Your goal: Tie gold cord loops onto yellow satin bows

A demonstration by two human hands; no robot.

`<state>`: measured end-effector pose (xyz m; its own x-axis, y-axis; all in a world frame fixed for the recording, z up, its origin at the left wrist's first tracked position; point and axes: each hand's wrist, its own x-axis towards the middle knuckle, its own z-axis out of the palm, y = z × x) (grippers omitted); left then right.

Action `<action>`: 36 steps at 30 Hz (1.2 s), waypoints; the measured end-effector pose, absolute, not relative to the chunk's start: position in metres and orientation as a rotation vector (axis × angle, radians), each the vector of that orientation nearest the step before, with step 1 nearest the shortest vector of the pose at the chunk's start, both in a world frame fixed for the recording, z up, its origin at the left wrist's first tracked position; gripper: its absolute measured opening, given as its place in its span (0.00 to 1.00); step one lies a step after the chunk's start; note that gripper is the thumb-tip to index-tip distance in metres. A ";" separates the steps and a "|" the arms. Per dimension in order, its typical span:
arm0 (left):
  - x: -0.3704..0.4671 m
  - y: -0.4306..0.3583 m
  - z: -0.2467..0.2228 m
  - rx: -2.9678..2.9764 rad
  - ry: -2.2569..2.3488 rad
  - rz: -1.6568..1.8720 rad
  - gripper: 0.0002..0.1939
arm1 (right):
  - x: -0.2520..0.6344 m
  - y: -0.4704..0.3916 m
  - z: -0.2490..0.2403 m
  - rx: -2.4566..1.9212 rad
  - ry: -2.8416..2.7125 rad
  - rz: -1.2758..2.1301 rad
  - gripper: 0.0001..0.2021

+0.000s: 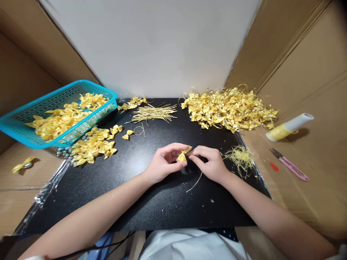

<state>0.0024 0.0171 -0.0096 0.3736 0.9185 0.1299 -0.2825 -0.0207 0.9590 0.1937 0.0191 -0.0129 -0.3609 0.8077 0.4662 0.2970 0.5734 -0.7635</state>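
Observation:
My left hand [166,160] pinches a yellow satin bow [182,157] between thumb and fingers, above the middle of the black table. Close against its right side, my right hand [209,161] is closed with thumb and forefinger together on a thin gold cord [195,185]. One end of that cord hangs down below the hands toward the tabletop. Whether the cord passes round the bow's middle is hidden by my fingers.
At left, a turquoise basket [18,135] holds yellow bows, with loose bows [93,146] beside it. Cut gold cords [154,112] lie at the back. A heap of corded bows [230,108], thread scraps [241,159], pink snips [292,168] and a thread spool [288,126] are at right.

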 end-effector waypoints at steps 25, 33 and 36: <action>0.005 0.015 -0.007 0.609 0.568 0.886 0.18 | 0.192 0.013 -0.005 -0.775 -2.004 0.636 0.11; 0.005 0.015 -0.007 0.597 0.550 0.874 0.19 | 0.192 0.013 -0.004 -0.744 -1.995 0.644 0.10; 0.005 0.015 -0.006 0.592 0.552 0.875 0.19 | 0.192 0.013 -0.004 -0.739 -1.992 0.648 0.10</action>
